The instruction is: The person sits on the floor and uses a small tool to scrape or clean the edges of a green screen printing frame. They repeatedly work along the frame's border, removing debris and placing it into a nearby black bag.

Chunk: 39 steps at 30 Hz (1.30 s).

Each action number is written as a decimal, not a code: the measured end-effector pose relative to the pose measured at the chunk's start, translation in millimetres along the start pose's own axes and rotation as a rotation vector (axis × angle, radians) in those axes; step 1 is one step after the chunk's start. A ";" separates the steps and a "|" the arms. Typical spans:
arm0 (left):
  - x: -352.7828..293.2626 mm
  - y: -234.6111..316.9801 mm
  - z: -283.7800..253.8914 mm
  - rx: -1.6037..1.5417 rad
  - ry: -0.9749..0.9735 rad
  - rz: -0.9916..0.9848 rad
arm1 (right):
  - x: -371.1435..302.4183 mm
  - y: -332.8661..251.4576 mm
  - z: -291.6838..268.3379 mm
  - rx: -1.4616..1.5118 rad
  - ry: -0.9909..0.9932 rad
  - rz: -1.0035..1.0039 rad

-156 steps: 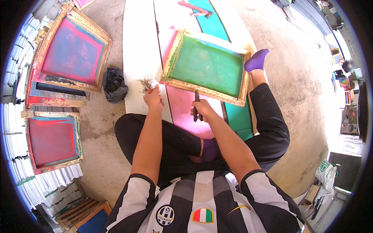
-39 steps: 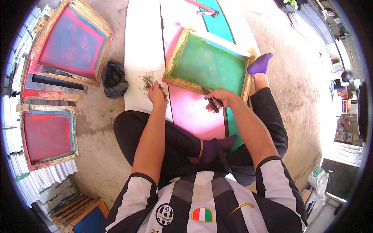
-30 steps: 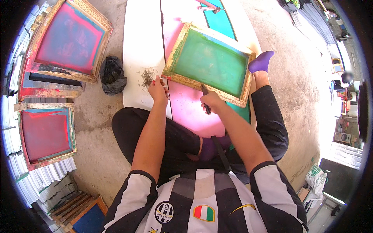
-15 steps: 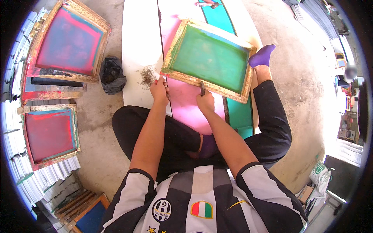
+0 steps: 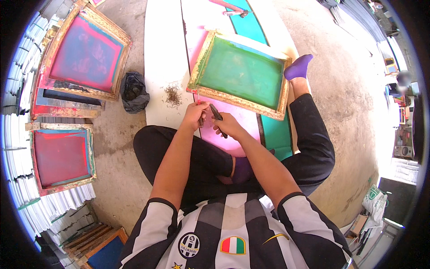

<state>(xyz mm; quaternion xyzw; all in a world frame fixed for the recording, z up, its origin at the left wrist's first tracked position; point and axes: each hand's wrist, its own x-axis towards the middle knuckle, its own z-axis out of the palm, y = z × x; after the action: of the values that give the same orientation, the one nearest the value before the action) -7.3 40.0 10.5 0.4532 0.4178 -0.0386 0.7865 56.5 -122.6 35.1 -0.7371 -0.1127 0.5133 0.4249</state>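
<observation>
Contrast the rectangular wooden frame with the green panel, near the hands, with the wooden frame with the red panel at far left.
The green-panelled frame lies on the white, pink and teal board; the red-panelled frame sits by stacked white sheets.
The green-panelled frame looks slanted in the view; the red-panelled frame looks nearly square to it.
Both have paint-stained wooden borders and some blue along the panel edges.

Left hand (image 5: 194, 114) and right hand (image 5: 227, 124) now nearly meet.
The dark pliers (image 5: 216, 113) leave the frame's near edge (image 5: 251, 106) for the left hand's side; that hand sits farther from the loose scraps (image 5: 172, 95).
</observation>
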 end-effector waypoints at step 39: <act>47.2 8.2 -28.6 -0.550 0.768 0.230 | 18.1 -8.2 -40.2 -0.032 0.372 0.267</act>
<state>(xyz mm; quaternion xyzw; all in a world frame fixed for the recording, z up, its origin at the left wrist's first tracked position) 9.1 81.2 -23.5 0.2533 0.6199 0.3305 0.6651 101.1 -127.2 33.7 -0.8340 0.0578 0.4184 0.3550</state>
